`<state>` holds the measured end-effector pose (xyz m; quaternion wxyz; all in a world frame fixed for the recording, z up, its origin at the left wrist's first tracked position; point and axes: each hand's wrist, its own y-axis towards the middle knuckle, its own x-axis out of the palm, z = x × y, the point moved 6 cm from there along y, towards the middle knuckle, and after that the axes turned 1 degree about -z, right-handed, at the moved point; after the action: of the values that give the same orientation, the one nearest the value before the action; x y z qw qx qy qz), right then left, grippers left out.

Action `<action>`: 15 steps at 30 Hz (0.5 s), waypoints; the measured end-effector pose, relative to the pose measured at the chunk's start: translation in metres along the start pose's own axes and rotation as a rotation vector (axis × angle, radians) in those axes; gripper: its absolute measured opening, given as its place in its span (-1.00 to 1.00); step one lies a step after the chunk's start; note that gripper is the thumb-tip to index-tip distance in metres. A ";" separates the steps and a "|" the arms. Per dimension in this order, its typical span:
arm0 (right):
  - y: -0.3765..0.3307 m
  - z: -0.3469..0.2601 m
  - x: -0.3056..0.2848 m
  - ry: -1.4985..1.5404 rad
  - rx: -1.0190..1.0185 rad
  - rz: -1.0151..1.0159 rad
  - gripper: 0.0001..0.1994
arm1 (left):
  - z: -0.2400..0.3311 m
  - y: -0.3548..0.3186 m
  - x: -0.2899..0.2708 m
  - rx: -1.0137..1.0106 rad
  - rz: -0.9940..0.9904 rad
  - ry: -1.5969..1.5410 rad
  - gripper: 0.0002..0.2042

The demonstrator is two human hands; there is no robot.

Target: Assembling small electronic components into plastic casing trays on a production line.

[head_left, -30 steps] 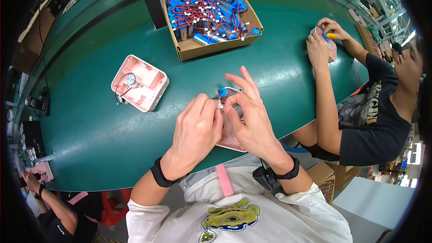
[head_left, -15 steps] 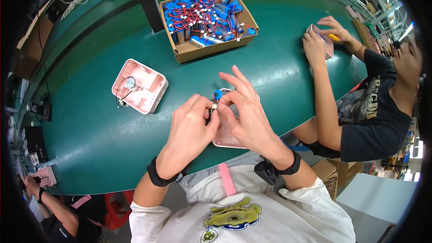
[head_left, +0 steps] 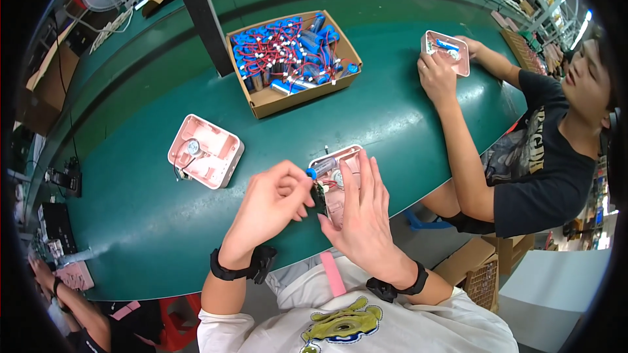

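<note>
A pink plastic housing (head_left: 338, 151) sits at the bench's near edge, partly covered by my hands. In its far end lies a cylindrical battery (head_left: 324, 166) with a blue end, next to a round silver part (head_left: 337, 177). My left hand (head_left: 269, 204) has its fingers curled, thumb and forefinger pinching the edge of a small green circuit board (head_left: 318, 200) at the housing's left side. A white connector (head_left: 325, 187) with red wires shows beside the board. My right hand (head_left: 361, 225) is open, its straight fingers resting over the housing's right side and holding nothing.
A cardboard box (head_left: 307, 99) of blue batteries with red wires stands beyond my hands, near a dark post (head_left: 203, 19). Another pink housing (head_left: 219, 150) lies to the left. A co-worker's hand (head_left: 438, 78) holds a similar housing (head_left: 462, 65) at the right.
My hands have parted from their shared pinch at the white connector. The right fingers have straightened over the housing. The view has shifted, and the co-worker's housing now shows its inside.
</note>
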<state>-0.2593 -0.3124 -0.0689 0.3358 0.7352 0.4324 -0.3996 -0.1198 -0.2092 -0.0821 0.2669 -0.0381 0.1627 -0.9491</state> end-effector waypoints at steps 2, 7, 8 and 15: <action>0.007 0.005 -0.002 0.008 -0.005 0.006 0.03 | 0.001 0.002 -0.005 0.033 0.064 0.066 -0.87; 0.013 0.015 -0.009 0.043 -0.057 -0.010 -0.16 | 0.002 0.005 -0.001 0.159 0.148 0.172 -0.84; 0.013 0.015 -0.010 0.049 -0.075 -0.015 -0.21 | 0.002 0.005 0.003 0.205 0.164 0.162 -0.80; 0.016 0.019 -0.027 0.111 -0.175 0.169 -0.49 | 0.014 0.009 0.009 0.394 0.175 0.325 -0.66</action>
<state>-0.2591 -0.3447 -0.0517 0.4067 0.7580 0.4200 -0.2892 -0.1206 -0.2249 -0.0723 0.3205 0.1816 0.0184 -0.9295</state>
